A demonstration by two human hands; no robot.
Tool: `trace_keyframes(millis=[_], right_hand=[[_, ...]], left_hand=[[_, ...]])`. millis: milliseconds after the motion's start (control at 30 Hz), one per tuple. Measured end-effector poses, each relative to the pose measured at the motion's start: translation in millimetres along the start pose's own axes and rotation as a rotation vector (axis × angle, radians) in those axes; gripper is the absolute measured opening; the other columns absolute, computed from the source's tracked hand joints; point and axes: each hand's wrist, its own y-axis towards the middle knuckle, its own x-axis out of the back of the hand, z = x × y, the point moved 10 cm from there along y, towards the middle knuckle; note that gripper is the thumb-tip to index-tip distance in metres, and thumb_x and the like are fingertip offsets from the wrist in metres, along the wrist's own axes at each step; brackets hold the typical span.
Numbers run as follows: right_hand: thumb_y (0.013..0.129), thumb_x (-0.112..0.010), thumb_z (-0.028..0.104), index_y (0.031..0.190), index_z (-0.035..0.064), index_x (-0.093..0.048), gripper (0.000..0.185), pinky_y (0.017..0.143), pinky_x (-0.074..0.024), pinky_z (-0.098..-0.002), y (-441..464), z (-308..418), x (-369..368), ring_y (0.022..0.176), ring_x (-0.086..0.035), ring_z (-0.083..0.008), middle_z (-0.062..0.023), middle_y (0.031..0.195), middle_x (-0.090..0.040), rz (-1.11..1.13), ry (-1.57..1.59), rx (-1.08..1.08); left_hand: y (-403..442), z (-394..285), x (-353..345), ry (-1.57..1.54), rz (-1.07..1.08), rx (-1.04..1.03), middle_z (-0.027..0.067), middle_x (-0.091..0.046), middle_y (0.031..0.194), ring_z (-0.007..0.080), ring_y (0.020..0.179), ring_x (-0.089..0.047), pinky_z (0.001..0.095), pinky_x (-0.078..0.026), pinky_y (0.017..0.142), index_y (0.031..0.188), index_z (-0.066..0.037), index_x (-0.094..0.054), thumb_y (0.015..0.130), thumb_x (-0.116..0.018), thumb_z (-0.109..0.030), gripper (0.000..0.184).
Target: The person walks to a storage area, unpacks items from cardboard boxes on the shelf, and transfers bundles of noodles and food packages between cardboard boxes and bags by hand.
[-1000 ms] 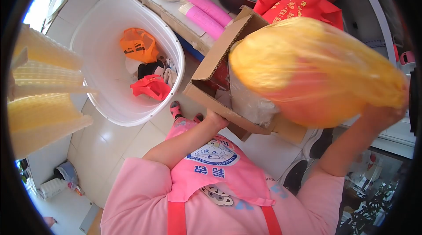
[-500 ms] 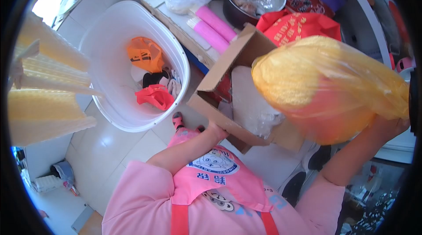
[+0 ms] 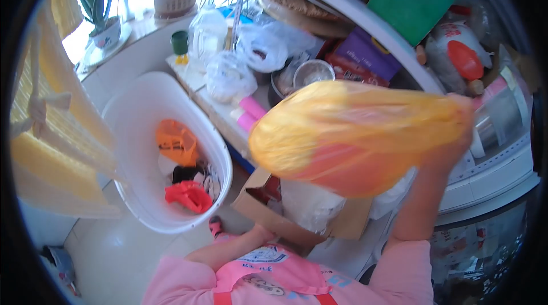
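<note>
My right hand (image 3: 458,119) is closed around the gathered neck of a yellow plastic bag (image 3: 297,128), its outline blurred by motion. Something reddish shows through the bag's side. It hangs in the air over an open cardboard box (image 3: 274,216), hiding the box's far part. Inside the box lies a clear plastic-wrapped pale item (image 3: 311,205). My left hand (image 3: 264,233) grips the near side of the box, its fingers mostly hidden.
A white tub (image 3: 128,134) at the left holds an orange bag (image 3: 177,142) and a red cloth-like piece (image 3: 188,196). Behind stands a cluttered counter with plastic bags (image 3: 231,77), pink rolls (image 3: 248,112) and a pot. A yellow curtain (image 3: 63,151) hangs at far left.
The view has tilted up, bringing plants and more of the counter into sight. My right hand has carried the yellow bag forward and left across the box. My left hand stays at the box.
</note>
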Motion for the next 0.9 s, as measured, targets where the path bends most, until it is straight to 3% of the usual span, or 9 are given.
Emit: trace_keyframes(millis=[133,267,333,400,567,633,767,867,900], right_hand=[[0.081,-0.061,0.011,0.086,0.0039,-0.056,0.010,0.061,-0.0471,-0.0354,22,31,-25,0.065,-0.060,-0.0334,-0.0123,0.072,-0.059,0.091,0.257,-0.002],[0.078,-0.060,0.008,0.083,0.0032,-0.056,0.008,0.060,-0.0461,-0.0366,54,38,-24,0.063,-0.059,-0.0336,-0.0128,0.070,-0.057,0.099,0.274,0.026],[0.076,-0.057,0.005,0.082,0.0037,-0.056,0.007,0.060,-0.0455,-0.0366,81,42,-19,0.065,-0.059,-0.0347,-0.0132,0.071,-0.056,0.047,0.263,0.150],[0.090,-0.053,0.015,0.085,0.0023,-0.054,0.014,0.068,-0.0459,-0.0295,110,20,-24,0.072,-0.056,-0.0233,-0.0095,0.083,-0.058,0.105,0.218,-0.011],[0.091,-0.046,0.013,0.107,0.0044,-0.060,0.023,0.077,-0.0491,-0.0428,199,19,-5,0.092,-0.062,-0.0343,-0.0164,0.102,-0.064,0.032,-0.660,0.461],[0.082,-0.057,0.007,0.098,0.0024,-0.065,0.018,0.072,-0.0469,-0.0305,241,-14,0,0.080,-0.059,-0.0156,-0.0047,0.087,-0.065,-0.030,0.621,-0.160],[0.085,-0.048,0.004,0.105,0.0025,-0.065,0.026,0.076,-0.0466,-0.0293,293,-70,-29,0.086,-0.057,-0.0122,-0.0007,0.092,-0.064,-0.012,0.321,-0.003],[0.083,-0.051,0.005,0.104,0.0031,-0.065,0.025,0.075,-0.0476,-0.0312,315,-78,-47,0.084,-0.062,-0.0183,-0.0074,0.091,-0.068,-0.052,0.320,0.164],[0.082,-0.052,0.006,0.105,0.0040,-0.065,0.027,0.076,-0.0487,-0.0335,321,-83,-48,0.085,-0.064,-0.0235,-0.0123,0.091,-0.068,-0.091,0.079,0.145]], left_hand=[[-2,-3,2,0.037,-0.016,0.033,0.0111,-0.048,0.136,0.0369,0.125,-0.043,0.0559,-0.031,0.106,0.135,-0.017,-0.045,0.091,-0.037,-0.054,0.057],[-5,-7,7,0.062,-0.041,0.068,0.0115,-0.050,0.135,0.0367,0.124,-0.044,0.0554,-0.031,0.106,0.133,-0.016,-0.047,0.091,-0.038,-0.053,0.057],[-7,-10,9,0.066,-0.049,0.083,0.0117,-0.050,0.134,0.0366,0.123,-0.045,0.0552,-0.031,0.106,0.132,-0.016,-0.047,0.091,-0.038,-0.053,0.056],[-10,-13,11,0.072,-0.055,0.109,0.0118,-0.051,0.133,0.0365,0.123,-0.045,0.0550,-0.031,0.106,0.131,-0.015,-0.048,0.091,-0.038,-0.052,0.056],[-19,-26,14,0.111,-0.076,0.155,0.0123,-0.052,0.131,0.0362,0.122,-0.046,0.0544,-0.031,0.106,0.129,-0.014,-0.050,0.091,-0.038,-0.052,0.055],[-21,-27,16,0.127,-0.084,0.174,0.0125,-0.053,0.130,0.0361,0.121,-0.046,0.0541,-0.031,0.106,0.128,-0.014,-0.050,0.091,-0.039,-0.051,0.054],[-16,-28,17,0.136,-0.102,0.202,0.0128,-0.054,0.129,0.0359,0.120,-0.047,0.0537,-0.031,0.106,0.126,-0.013,-0.052,0.091,-0.039,-0.051,0.053],[-10,-22,18,0.115,-0.120,0.220,0.0131,-0.055,0.127,0.0358,0.119,-0.048,0.0533,-0.031,0.106,0.125,-0.012,-0.053,0.091,-0.039,-0.050,0.053],[-8,-20,19,0.107,-0.127,0.220,0.0132,-0.055,0.127,0.0357,0.119,-0.048,0.0532,-0.031,0.106,0.125,-0.012,-0.053,0.091,-0.039,-0.050,0.053]])
